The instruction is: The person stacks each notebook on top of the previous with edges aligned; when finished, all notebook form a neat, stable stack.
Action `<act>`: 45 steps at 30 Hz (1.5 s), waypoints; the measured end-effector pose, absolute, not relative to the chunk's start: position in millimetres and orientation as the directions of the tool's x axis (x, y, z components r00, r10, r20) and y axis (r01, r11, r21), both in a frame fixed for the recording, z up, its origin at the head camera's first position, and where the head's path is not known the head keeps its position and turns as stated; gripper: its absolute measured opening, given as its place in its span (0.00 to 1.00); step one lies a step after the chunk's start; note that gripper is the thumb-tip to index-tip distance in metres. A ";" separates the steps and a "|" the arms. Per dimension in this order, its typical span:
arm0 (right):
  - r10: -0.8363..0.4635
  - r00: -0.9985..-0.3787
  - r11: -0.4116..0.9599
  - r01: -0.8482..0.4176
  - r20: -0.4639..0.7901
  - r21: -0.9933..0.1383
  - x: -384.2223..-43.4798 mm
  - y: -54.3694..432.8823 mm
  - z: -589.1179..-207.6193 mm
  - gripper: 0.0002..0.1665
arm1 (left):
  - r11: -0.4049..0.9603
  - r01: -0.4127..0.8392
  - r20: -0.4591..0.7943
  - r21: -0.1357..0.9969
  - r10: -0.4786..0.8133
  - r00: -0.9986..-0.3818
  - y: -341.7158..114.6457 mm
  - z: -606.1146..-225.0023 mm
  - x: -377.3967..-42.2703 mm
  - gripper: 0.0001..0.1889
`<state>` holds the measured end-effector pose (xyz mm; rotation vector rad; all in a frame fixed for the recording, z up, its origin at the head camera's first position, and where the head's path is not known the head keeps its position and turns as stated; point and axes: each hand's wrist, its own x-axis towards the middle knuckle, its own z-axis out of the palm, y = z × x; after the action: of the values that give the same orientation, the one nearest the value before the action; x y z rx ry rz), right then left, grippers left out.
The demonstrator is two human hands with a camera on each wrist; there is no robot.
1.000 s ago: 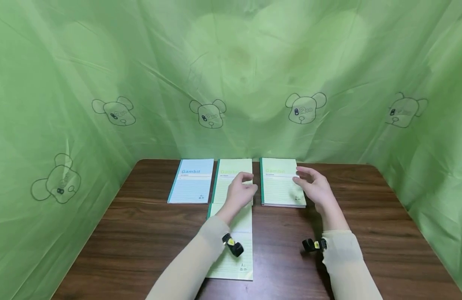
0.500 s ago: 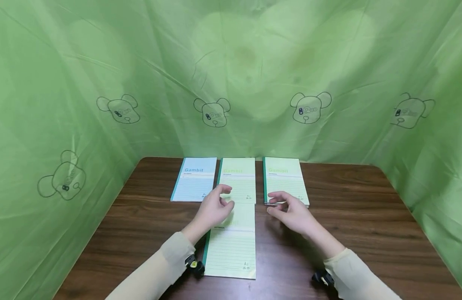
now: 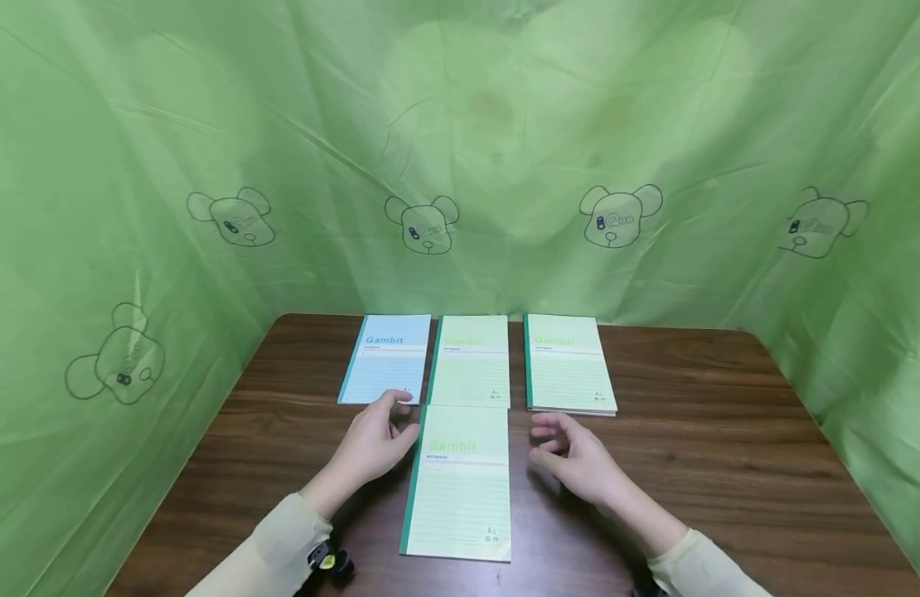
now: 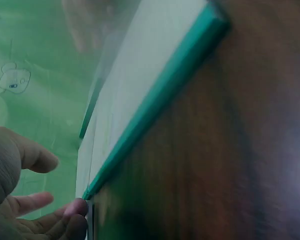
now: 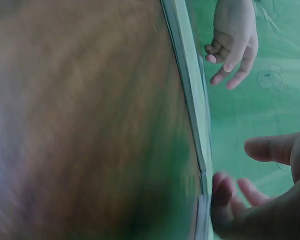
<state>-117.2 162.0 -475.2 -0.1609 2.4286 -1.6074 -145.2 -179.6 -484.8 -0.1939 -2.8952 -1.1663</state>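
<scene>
A light green notebook (image 3: 460, 497) with a darker green spine lies flat at the front. Just left of its top corner hovers my left hand (image 3: 370, 444), fingers loosely bent and holding nothing; its fingertips overlap the lower corner of the blue notebook (image 3: 385, 361). My right hand (image 3: 579, 464) is off the front notebook's right side, below the right-hand green notebook stack (image 3: 568, 365), also with loosely curved, unoccupied fingers. Behind the front notebook another green notebook (image 3: 471, 365) lies lengthwise in line with it. The left wrist view shows the green spine (image 4: 155, 100) close up.
Dark wood-grain table (image 3: 699, 448) extends on both sides of the notebooks. A green curtain (image 3: 505, 149) printed with bear faces hangs around its back and sides. A black wrist camera (image 3: 331, 562) sits on the left cuff.
Both hands have drawn back toward the front. The left went leftward, from over the middle notebooks to beside the front one; the right left the right-hand stack. The notebooks stay in place.
</scene>
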 end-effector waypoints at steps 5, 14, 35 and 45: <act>-0.241 -0.960 0.443 0.023 -0.144 -0.896 -107.9 156.5 -480.0 0.35 | 0.753 0.107 0.038 0.649 0.108 -0.993 -186.0 -487.7 -133.3 0.24; -0.343 -0.922 0.429 0.014 -0.177 -0.903 -98.7 149.1 -473.1 0.39 | 0.748 0.116 0.019 0.654 0.137 -0.990 -185.8 -492.0 -115.6 0.24; -0.371 -0.897 0.207 0.172 -0.240 -0.963 -102.3 140.9 -474.0 0.41 | 0.563 -0.037 -0.084 0.826 0.058 -0.995 -162.9 -487.1 -101.6 0.29; -0.341 -0.916 0.139 0.171 -0.210 -0.975 -109.7 146.9 -485.4 0.35 | 0.404 -0.049 -0.088 0.914 0.079 -0.993 -161.0 -488.5 -107.2 0.23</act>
<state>-109.7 146.9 -485.4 -0.1628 2.0420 -1.8304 -107.2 -161.0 -488.5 -0.0298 -2.7278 -1.7824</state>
